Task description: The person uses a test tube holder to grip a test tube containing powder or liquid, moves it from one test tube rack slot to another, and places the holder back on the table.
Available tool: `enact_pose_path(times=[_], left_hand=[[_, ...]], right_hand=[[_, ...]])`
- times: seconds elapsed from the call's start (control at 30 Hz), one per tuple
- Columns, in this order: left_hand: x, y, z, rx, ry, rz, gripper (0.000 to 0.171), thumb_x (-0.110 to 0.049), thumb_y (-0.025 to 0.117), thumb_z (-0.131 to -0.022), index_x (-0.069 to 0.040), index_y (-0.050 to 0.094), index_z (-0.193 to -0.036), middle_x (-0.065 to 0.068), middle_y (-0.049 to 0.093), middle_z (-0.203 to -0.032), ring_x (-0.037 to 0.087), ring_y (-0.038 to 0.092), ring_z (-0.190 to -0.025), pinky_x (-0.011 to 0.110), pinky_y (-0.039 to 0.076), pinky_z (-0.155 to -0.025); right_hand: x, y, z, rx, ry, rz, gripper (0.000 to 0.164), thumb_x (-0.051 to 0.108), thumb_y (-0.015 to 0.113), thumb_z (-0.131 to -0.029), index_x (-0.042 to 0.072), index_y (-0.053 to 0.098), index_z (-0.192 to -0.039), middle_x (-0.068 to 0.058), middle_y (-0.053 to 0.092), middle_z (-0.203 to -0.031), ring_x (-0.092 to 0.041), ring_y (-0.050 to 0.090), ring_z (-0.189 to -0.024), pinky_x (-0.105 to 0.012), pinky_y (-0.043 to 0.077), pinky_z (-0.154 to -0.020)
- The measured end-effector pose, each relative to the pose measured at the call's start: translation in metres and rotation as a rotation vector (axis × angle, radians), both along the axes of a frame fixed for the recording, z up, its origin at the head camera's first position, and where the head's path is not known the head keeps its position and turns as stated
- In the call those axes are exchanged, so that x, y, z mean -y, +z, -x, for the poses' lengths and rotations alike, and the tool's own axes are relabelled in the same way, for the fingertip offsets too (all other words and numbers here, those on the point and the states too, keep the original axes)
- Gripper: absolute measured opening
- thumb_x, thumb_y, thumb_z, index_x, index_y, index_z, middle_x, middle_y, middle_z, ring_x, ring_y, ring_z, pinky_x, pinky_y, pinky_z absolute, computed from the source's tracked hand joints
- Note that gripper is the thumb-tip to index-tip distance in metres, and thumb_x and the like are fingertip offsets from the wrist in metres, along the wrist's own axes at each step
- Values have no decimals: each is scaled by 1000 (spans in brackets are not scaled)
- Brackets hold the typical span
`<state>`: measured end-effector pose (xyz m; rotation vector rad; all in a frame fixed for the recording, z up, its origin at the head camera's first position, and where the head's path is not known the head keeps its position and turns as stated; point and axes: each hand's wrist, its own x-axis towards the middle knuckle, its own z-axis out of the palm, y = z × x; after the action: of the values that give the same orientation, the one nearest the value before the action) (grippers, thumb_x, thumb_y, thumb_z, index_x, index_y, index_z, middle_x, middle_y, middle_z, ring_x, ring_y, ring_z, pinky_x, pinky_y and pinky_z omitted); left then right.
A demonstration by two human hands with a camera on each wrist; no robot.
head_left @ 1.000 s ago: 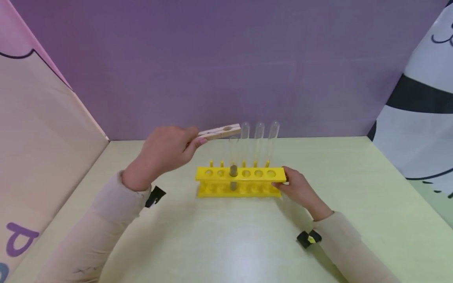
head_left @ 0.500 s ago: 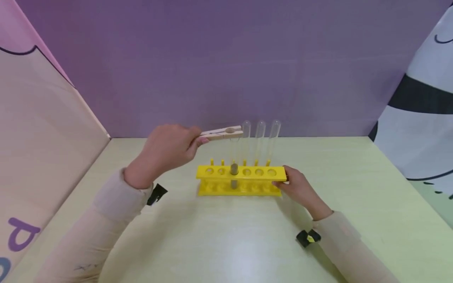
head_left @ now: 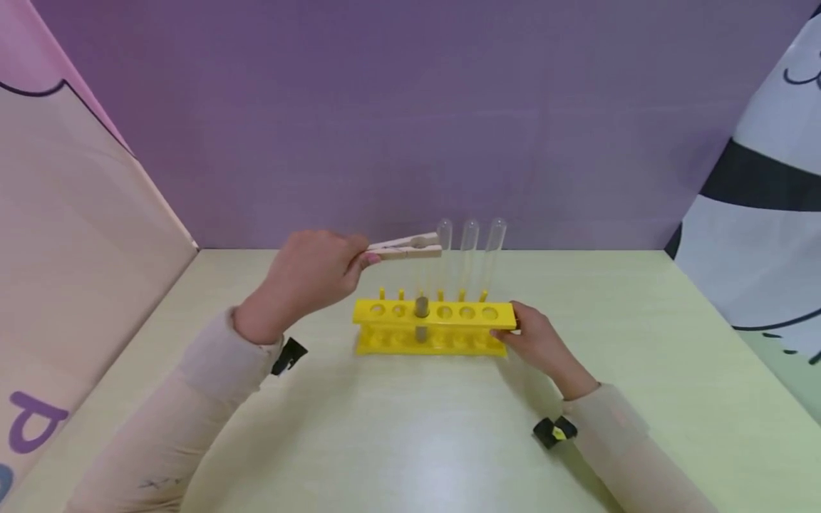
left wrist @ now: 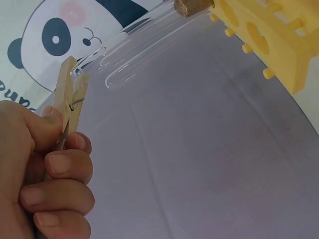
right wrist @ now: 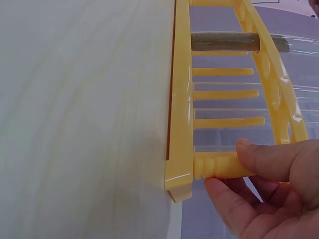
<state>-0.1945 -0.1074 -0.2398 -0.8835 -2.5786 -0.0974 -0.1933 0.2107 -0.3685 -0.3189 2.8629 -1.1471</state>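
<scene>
Item one: wooden test-tube clamp (head_left: 404, 253), held about level, its long axis running left to right; the left hand (head_left: 313, 272) grips its handle end, thumb and curled fingers together on the wood. Item two: upright test tube (head_left: 422, 276), clear glass with a grey-brown filling (head_left: 421, 308) low down, seated in the third hole from the left of a yellow test-tube rack (head_left: 398, 322). Governing relation: the upright test tube lies to the right of the left hand's fingers, its long axis near vertical, crossing that of the clamp; the clamp's tips are at its upper end, and whether they bear on the glass cannot be told. The left hand is the nearer to that upper end; the right hand (head_left: 541, 343) is lower, at the rack's right end, its thumb and fingers closed round the end post (right wrist: 219, 165). Item three: three clear test tubes (head_left: 469, 246), rounded ends up, along the far side of the rack, apparently over its pegs, right of the upright one. Item four: pale table (head_left: 436, 434), bearing the rack. Item five: purple backdrop (head_left: 449, 128), far side.
</scene>
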Motion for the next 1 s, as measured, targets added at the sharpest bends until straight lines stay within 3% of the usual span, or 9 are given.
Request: enact_pose_path(times=[0.4,0.67,1.0], left_hand=[[-4,-2,2,-6,8,-4,36,-29,53,-97,-14,48,-65,-3,26,-49,11,21,-44,26,19,-43],[-6,-3,3,31,28,2,34,-28,53,-97,-13,51,-67,-3,27,-49,11,21,-45,26,20,-43],[-6,-9,4,28,8,0,35,-28,54,-97,-13,49,-66,-3,26,-49,11,21,-45,26,20,-44]], right_hand=[[1,1,0,-8,1,12,32,3,62,-89,-8,52,-118,-23,60,-111,-32,59,-99,-40,51,-80],[1,1,-1,-12,10,9,32,2,62,-89,-9,52,-117,-23,60,-110,-32,59,-98,-41,51,-80],[1,2,-2,5,-1,8,32,3,62,-89,-8,52,-118,-22,60,-111,-30,58,-98,-41,51,-81]])
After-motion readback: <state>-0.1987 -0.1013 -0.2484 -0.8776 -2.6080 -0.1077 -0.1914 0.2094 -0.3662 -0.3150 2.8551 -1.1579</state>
